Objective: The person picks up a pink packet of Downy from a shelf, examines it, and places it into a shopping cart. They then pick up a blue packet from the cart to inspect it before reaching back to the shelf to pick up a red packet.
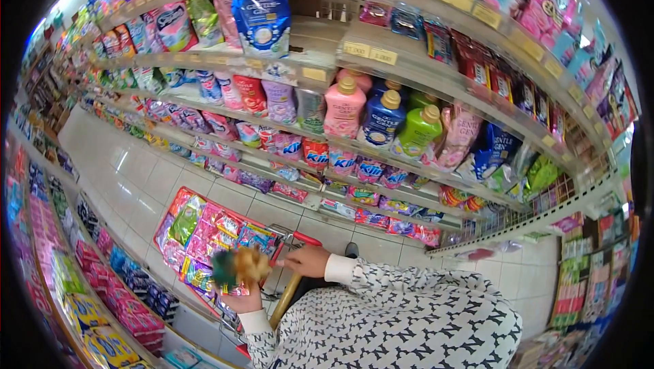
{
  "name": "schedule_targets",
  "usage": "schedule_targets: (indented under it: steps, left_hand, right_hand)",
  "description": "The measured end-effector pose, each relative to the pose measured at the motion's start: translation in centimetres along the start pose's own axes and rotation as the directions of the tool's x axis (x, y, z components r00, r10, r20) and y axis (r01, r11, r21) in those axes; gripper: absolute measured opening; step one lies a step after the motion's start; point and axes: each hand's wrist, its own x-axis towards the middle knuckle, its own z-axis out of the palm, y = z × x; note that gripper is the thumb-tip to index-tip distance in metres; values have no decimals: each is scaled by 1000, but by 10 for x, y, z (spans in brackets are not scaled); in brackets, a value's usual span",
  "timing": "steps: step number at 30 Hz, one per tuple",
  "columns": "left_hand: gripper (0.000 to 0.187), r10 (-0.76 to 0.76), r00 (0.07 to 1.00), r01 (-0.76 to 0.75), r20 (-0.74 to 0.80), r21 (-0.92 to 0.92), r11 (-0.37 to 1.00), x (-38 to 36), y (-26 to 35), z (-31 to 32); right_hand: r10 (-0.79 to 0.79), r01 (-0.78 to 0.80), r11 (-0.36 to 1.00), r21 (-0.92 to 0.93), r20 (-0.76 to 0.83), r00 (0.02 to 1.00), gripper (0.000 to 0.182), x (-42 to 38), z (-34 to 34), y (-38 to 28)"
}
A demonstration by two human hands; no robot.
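Observation:
My left hand is closed round the lower part of a blurred green-and-tan item, its kind unclear. Just to the right of that item is my right hand, index finger stretched toward its tan side and holding nothing visible. Both hands are over the near end of a red-rimmed shopping cart. Colourful packets fill the cart, among them a green pouch and pink packets. The cart's red handle shows close beside my right wrist.
Shelves of detergent pouches and softener bottles line the far side, including a pink bottle, a blue bottle and a green bottle. Another stocked shelf runs along the lower left. Tiled floor stretches down the aisle.

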Motion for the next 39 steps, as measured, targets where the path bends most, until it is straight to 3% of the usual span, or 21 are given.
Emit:
schedule_targets:
  steps: [2,3,5,8,10,11,14,18,20,21,22,24,26,27,30,31,33,34,35,37,39]
  left_hand:
    - [67,-6,975,-28,-223,-151,988,5,8,-14]
    - [70,-36,972,-12,-231,-201,980,2,7,8]
    - [70,88,978,-111,-191,-112,987,-5,6,10]
    - [67,331,920,-339,-207,-2,941,-10,6,32]
    - [63,406,906,-400,-123,68,914,-7,19,3]
    - [61,375,911,-374,-172,40,927,-8,20,18]
    - [50,303,926,-294,-227,71,953,-1,41,7]
    - [48,292,938,-220,-185,332,917,5,47,11]
    - [38,230,964,-169,-131,365,916,16,50,-4]
    - [29,208,964,-113,-167,450,886,11,45,11]
    - [37,169,964,-42,-206,510,859,6,41,17]
    - [53,104,960,79,-261,608,790,4,26,28]
    - [59,-28,997,72,-70,761,645,0,-9,83]
    - [59,-53,995,98,-83,796,597,2,-20,93]
    - [62,-79,996,76,-44,887,456,10,-43,118]
    - [65,-93,995,76,-32,857,509,12,-50,130]
    - [72,-222,975,159,-8,722,673,26,-57,127]
    - [72,-241,970,161,12,713,682,28,-65,138]
    - [82,-246,963,77,106,770,633,28,-78,152]
    - [87,-221,959,6,178,764,645,23,-105,181]
    - [84,-309,903,-62,300,801,595,28,-126,199]
  right_hand:
    - [64,-36,992,123,-230,971,39,12,28,40]
    - [170,-147,981,126,-199,965,38,11,18,35]
    - [180,-158,977,143,-155,971,37,10,20,49]
    - [119,-110,987,116,-67,991,33,7,19,49]
    - [46,-46,996,82,-5,999,26,13,35,52]
    - [72,-85,990,111,115,991,28,18,37,47]
    - [-122,135,954,267,-66,990,38,29,67,43]
    - [-16,-7,994,110,201,979,48,20,39,14]
    - [33,-42,998,48,173,984,51,19,30,14]
    - [-26,19,993,114,58,998,53,18,32,18]
    - [-84,93,983,161,-67,994,55,17,20,14]
    - [-79,135,884,448,-141,987,54,12,2,9]
    - [-63,230,714,661,-267,962,51,14,-1,9]
    - [-100,243,575,781,-227,969,39,13,-8,8]
    - [-56,133,486,864,-122,991,33,6,-24,21]
    - [-7,117,476,872,-130,992,32,2,-29,23]
    - [115,272,346,898,-328,938,27,-8,-38,21]
    - [219,278,240,930,-331,918,24,-17,-49,12]
    - [239,307,273,911,-374,896,24,-23,-56,11]
    - [259,396,162,904,-426,867,29,-43,-75,2]
    - [320,461,185,868,-497,807,30,-56,-88,-4]
